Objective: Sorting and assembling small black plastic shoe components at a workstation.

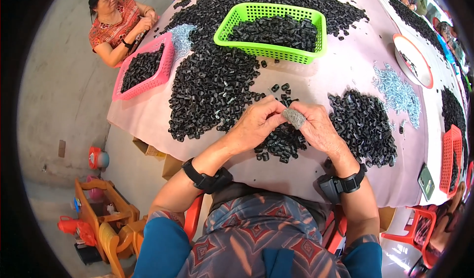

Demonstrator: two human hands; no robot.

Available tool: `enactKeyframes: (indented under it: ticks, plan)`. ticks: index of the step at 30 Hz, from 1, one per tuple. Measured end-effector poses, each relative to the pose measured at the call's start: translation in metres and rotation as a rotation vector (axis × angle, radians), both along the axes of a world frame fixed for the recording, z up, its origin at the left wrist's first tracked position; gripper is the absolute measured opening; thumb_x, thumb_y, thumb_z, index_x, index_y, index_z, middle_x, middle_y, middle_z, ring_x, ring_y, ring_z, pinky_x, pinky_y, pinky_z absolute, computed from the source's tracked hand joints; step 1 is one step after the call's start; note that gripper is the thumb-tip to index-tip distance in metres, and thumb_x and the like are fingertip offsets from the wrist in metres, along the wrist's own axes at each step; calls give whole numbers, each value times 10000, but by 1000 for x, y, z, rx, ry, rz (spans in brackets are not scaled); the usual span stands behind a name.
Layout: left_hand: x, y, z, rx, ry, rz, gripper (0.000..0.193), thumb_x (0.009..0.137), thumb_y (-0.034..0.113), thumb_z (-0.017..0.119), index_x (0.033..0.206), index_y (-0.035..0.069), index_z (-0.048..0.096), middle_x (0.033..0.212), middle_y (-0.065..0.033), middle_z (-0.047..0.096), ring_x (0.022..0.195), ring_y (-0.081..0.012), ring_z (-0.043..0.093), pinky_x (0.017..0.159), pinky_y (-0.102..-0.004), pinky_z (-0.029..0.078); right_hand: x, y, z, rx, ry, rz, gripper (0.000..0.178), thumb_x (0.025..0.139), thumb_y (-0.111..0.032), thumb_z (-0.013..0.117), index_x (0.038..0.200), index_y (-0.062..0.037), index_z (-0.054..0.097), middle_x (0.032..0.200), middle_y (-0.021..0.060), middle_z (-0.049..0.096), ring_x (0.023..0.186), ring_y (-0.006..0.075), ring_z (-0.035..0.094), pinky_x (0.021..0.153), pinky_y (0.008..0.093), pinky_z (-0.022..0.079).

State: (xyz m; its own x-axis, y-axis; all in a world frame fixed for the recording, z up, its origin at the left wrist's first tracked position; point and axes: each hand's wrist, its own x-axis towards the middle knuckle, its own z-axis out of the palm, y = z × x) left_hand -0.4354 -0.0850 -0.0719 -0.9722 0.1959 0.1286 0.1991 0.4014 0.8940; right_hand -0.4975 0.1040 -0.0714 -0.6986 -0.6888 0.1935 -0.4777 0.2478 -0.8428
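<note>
Left of and below the green basket (266, 52), we see a big pile (212, 95) of black parts. Straight below the basket, our left hand (254, 122) and right hand (316, 125) meet, fingers closed at the tips; what they grip we cannot tell. Loose parts (281, 143) lie beneath. We'd probably do best holding 1 hand steady while the other works. Below and right of the basket sits a phone (425, 181); we can read no writing.

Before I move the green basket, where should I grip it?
Probably the rim at both short ends: left hand from the left, right hand from the right. The green basket sits upright, and its rim stands clear above the black pieces inside. Loose black pieces crowd the left end, so come down from above there.
</note>
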Motion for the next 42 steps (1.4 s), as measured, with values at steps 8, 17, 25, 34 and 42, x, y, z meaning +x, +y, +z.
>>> enactKeyframes:
  ticks: [8,17,25,34,42]
  plan:
    - [-4,2,3,-117,56,5,143,897,130,616,917,-11,613,833,-112,545,748,-256,556,672,-350,451,-6,1,-12,-45,-43,-2,170,923,-161,540,894,3,572,636,105,447,608,144,394,565,320,399]
    - [-2,-7,1,215,-413,-54,143,967,168,560,950,34,606,737,44,506,668,-38,477,574,-207,403,-2,0,-1,-15,17,19,69,882,-31,504,923,11,540,736,217,545,662,391,491,624,403,436]
    - [1,1,-4,188,-155,9,153,964,172,562,961,24,599,749,39,527,657,-39,477,569,-203,409,-6,3,-9,-74,-117,67,100,872,-35,500,939,-3,567,703,194,528,627,300,474,622,374,438]
    - [0,3,0,170,-144,61,148,977,151,537,961,12,588,771,10,527,653,-55,491,598,-224,437,-4,2,3,-60,-337,71,113,911,-129,595,902,-19,618,687,-27,537,664,55,462,583,263,416]
    - [2,6,0,184,-231,86,163,980,155,525,955,12,597,799,-13,562,625,-62,513,570,-223,427,-7,4,-8,-150,-387,64,110,888,-136,684,866,-41,633,713,-73,543,671,18,443,572,214,392]
